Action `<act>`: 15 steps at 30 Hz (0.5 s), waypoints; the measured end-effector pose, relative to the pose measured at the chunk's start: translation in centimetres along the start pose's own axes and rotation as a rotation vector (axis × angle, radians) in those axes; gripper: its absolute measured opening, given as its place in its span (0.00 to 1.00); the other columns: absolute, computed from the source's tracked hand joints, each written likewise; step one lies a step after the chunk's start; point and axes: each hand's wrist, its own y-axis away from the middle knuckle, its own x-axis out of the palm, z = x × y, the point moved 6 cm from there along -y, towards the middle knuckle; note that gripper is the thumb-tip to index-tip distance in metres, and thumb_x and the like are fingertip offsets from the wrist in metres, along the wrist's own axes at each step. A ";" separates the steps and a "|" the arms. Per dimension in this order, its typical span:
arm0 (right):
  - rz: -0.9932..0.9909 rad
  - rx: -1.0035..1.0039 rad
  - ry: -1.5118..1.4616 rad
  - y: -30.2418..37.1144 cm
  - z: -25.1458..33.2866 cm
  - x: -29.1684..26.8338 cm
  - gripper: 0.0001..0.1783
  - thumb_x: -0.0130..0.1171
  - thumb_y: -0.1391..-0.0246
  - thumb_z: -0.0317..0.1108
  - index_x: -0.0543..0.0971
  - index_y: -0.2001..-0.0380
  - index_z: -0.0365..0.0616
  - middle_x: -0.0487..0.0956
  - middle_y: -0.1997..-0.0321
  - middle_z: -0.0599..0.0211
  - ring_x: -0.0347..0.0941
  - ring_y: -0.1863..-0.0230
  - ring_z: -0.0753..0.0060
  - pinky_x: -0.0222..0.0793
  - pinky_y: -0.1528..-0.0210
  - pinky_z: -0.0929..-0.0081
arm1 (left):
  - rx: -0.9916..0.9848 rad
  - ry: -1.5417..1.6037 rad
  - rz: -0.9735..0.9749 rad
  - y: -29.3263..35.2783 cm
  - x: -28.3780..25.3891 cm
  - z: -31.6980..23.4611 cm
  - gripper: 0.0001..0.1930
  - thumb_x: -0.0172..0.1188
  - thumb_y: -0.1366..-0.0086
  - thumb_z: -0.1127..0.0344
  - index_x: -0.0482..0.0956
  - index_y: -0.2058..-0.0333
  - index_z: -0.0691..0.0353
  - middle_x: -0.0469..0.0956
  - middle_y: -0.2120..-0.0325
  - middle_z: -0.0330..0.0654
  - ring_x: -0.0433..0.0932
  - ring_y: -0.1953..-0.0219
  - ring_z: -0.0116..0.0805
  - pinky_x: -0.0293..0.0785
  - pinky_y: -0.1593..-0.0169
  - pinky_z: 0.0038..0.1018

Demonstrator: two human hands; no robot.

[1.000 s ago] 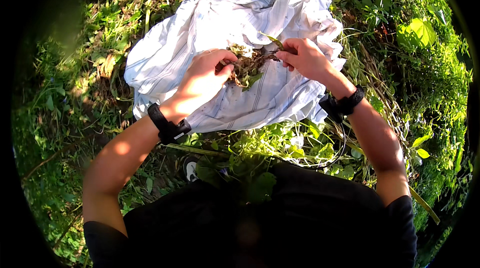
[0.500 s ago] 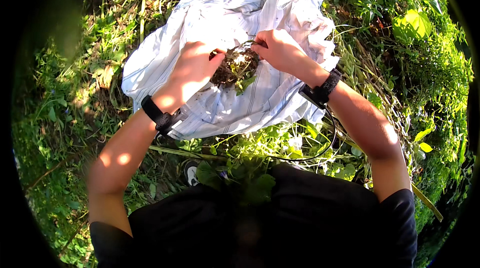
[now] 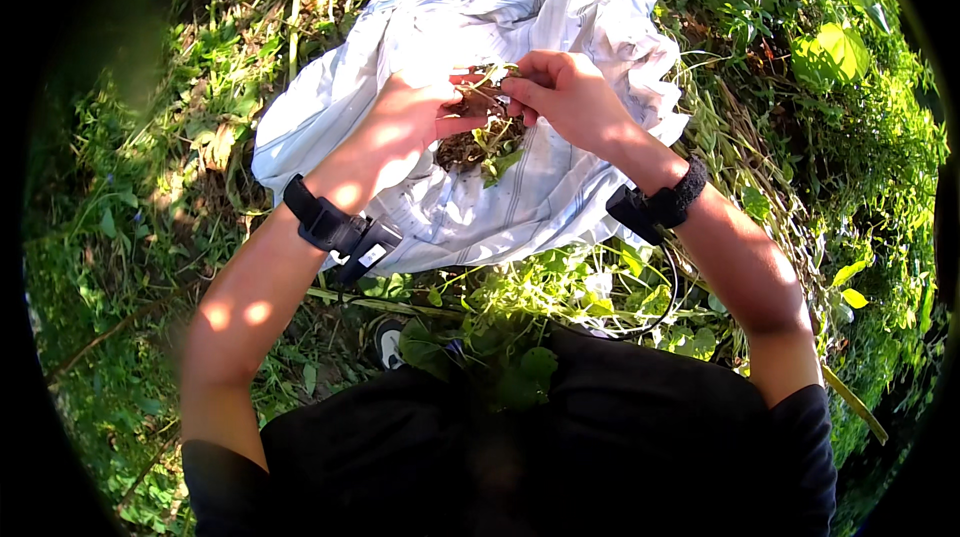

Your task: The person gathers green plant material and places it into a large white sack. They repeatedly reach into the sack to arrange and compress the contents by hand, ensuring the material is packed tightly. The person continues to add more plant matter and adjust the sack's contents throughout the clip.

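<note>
Weeds, a rooty clump, sit above the sack, pinched between our left hand and right hand, fingers closed on stems. We judge we are picking it apart; next calls for a firm pull.

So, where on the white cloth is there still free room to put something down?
The white cloth is bare along its near edge, between the two wrists, and at its far part beyond the fingers. The middle is crowded: left hand and right hand hold a clump of roots and leaves there. Thick weeds surround the cloth.
</note>
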 end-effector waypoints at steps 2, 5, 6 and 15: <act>0.004 -0.024 0.068 0.1 0.7 0.5 0.10 0.60 0.33 0.33 0.80 0.61 0.36 0.81 0.72 0.72 0.73 0.73 0.84 0.71 0.66 0.81 | -0.042 0.199 0.040 0.1 0.4 0.0 0.22 0.53 0.28 0.62 0.73 0.41 0.71 0.78 0.46 0.50 0.78 0.44 0.42 0.78 0.38 0.46; -0.033 -0.156 0.318 0.3 2.8 1.3 0.11 0.62 0.35 0.35 0.81 0.57 0.37 0.83 0.71 0.67 0.77 0.71 0.79 0.74 0.65 0.77 | -0.074 0.308 0.033 0.5 1.0 -0.5 0.25 0.52 0.27 0.53 0.75 0.42 0.67 0.78 0.47 0.48 0.78 0.45 0.41 0.77 0.38 0.48; -0.056 -0.205 0.433 0.4 3.6 1.6 0.12 0.63 0.36 0.36 0.81 0.55 0.38 0.84 0.70 0.64 0.80 0.69 0.77 0.75 0.65 0.75 | -0.088 0.259 -0.002 0.7 1.2 -0.8 0.25 0.51 0.27 0.53 0.76 0.42 0.67 0.79 0.47 0.48 0.78 0.46 0.40 0.78 0.39 0.46; 0.181 -0.433 0.304 -0.5 9.4 5.2 0.28 0.66 0.41 0.48 0.80 0.50 0.34 0.84 0.61 0.49 0.83 0.61 0.53 0.77 0.55 0.63 | -0.206 0.121 -0.281 5.0 -0.8 -2.2 0.19 0.48 0.21 0.51 0.77 0.51 0.61 0.81 0.63 0.37 0.77 0.71 0.22 0.78 0.70 0.21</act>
